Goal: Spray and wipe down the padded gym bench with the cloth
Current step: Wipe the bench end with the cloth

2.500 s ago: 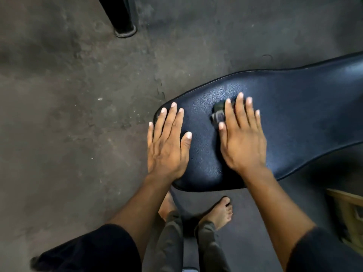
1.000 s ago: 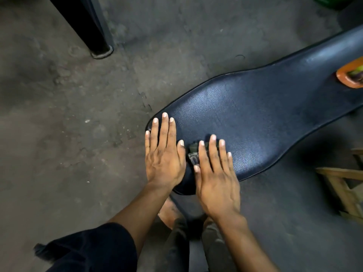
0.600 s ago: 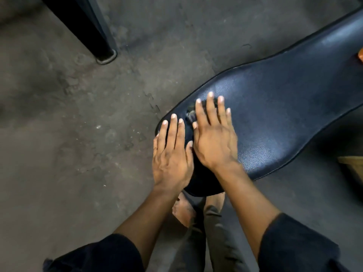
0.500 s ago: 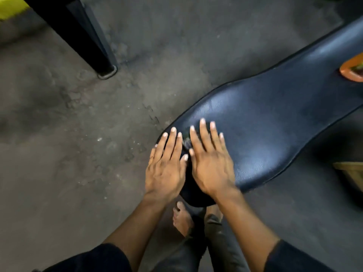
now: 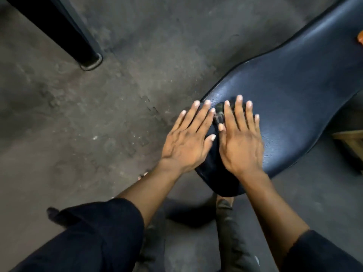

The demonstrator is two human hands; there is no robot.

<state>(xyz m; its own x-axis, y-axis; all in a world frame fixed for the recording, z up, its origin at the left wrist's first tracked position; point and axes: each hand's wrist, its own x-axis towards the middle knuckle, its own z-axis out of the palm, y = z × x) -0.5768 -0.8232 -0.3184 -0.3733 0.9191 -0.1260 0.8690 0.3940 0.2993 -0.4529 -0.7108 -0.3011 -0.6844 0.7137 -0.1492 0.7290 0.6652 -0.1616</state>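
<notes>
Both palms flat at the bench's rounded end

The right hand (image 5: 240, 142) is pressing the dark cloth (image 5: 221, 112) onto the padded bench (image 5: 294, 85) with straight fingers, having slid nearer the tip than half a second ago. The left hand (image 5: 187, 138) is resting flat beside it, grasping nothing

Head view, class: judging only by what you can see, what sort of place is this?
Probably a plain gym or workout room: a padded bench in dark vinyl, a black metal frame leg beside it, and a worn, bare concrete floor.
</notes>
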